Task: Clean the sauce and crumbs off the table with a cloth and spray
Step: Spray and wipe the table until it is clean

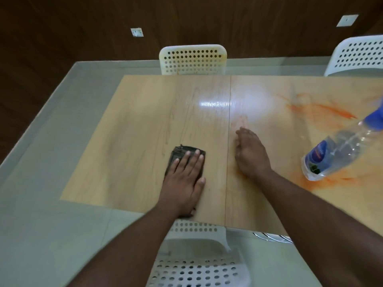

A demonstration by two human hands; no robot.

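White perforated chair [196, 266] nearest. Wiping step: left hand [184, 179] flat, fingers straight, pressing dark folded cloth [176, 156] on glossy wood-grain table [124, 141]. Right hand [250, 154] open, resting edge-on. Next, likely: carry cloth right to orange sauce smears [323, 110] beside clear plastic spray bottle [339, 150] (blue top). Crumbs indiscernible.

A dining room: wooden table [145, 121], perforated white chairs [192, 59], panelled wall [83, 21]

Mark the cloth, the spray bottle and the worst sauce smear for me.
cloth [178, 152], head view, exposed far edge.
spray bottle [339, 150], head view, clear body.
sauce smear [331, 109], head view, orange streak.
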